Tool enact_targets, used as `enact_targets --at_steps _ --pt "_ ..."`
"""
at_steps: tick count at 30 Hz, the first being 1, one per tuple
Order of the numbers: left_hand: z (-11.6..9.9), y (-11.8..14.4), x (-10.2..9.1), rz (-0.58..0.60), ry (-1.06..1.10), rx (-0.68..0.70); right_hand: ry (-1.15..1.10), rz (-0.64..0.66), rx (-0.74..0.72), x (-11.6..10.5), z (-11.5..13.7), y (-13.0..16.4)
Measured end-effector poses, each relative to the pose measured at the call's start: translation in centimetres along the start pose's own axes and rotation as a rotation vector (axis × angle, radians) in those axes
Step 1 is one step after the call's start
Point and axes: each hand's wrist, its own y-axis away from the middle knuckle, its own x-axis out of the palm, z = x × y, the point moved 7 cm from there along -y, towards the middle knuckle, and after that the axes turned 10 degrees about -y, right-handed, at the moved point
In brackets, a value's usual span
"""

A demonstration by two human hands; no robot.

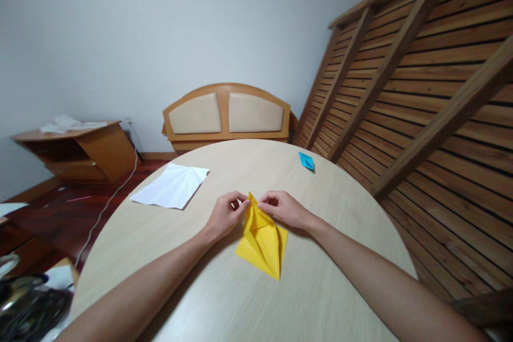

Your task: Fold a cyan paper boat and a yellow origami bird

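Note:
A folded yellow paper (262, 240) lies on the round light wooden table (224, 288), its long point aimed toward me. My left hand (225, 215) pinches the paper's far tip from the left side. My right hand (282, 208) pinches the same far tip from the right. Both hands' fingertips almost meet above the tip, and both forearms rest along the tabletop.
A creased white paper sheet (171, 187) lies at the table's far left. A small blue folded paper (306, 161) sits at the far right edge. Beyond the table stand a padded headboard (226, 114), a low wooden shelf (82, 148) and a slatted wooden frame (425, 91).

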Motion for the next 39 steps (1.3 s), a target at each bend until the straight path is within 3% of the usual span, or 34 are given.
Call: enact_targets --at_steps 28,39 --pt "0.6 -0.2 0.5 0.022 0.078 -0.026 0.195 -0.043 -0.109 0.4 2.4 0.6" --pt "0.3 -0.1 0.6 0.056 0.12 -0.022 0.036 -0.148 -0.108 0.2 3.2 0.5"
